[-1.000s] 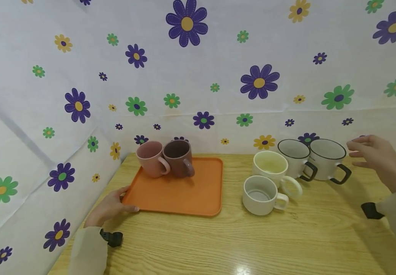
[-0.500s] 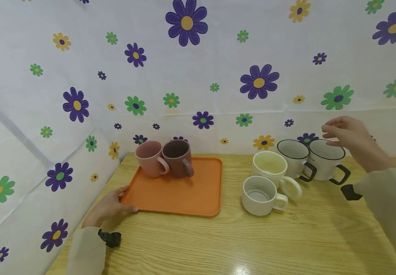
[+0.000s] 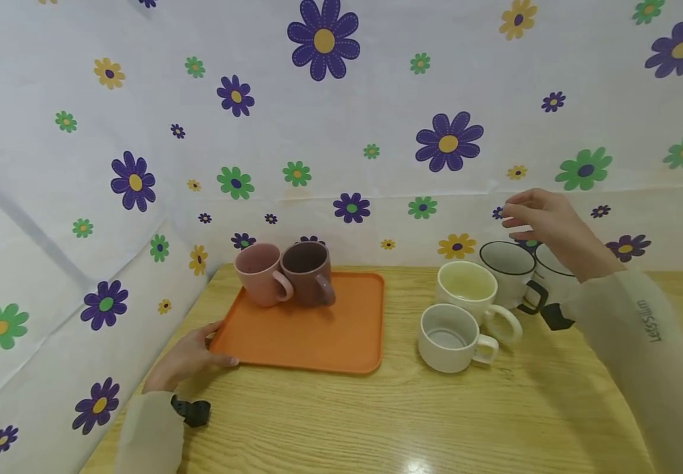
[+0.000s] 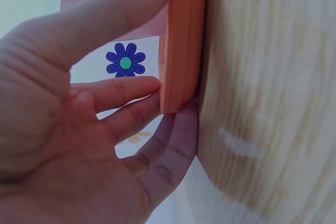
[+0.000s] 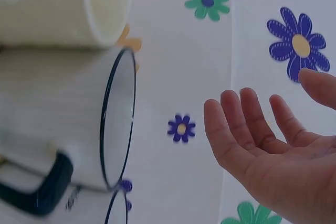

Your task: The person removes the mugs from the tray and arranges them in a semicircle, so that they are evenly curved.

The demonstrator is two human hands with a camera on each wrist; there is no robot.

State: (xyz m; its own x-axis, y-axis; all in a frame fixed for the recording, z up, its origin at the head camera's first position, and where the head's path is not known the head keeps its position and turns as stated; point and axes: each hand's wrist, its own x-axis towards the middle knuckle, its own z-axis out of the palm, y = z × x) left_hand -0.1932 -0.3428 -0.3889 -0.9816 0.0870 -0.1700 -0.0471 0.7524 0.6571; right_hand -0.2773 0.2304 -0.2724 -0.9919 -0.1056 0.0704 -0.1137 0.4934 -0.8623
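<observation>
In the head view my left hand [image 3: 184, 359] holds the near left corner of an orange tray [image 3: 302, 339], thumb at its front edge and fingers at its side. The left wrist view shows the fingertips against the tray's rim [image 4: 181, 51]. A pink mug [image 3: 258, 280] and a brown mug [image 3: 307, 276] stand on the tray's back left part. My right hand [image 3: 545, 220], fingers loosely bent and holding nothing, hovers above two black-rimmed white mugs. It partly hides the right-hand mug [image 3: 554, 280]; the left-hand one [image 3: 507, 270] shows its black handle. Both rims lie below the hand.
A pale yellow mug [image 3: 465, 289] and a short white cup [image 3: 448, 339] stand in front of the black-rimmed mugs, handles to the right. Flower-printed cloth [image 3: 371, 99] rises behind and left of the wooden table [image 3: 341, 421].
My right hand has moved left and up, from the right of the black-rimmed mugs to above them. The left hand, tray and mugs have stayed put.
</observation>
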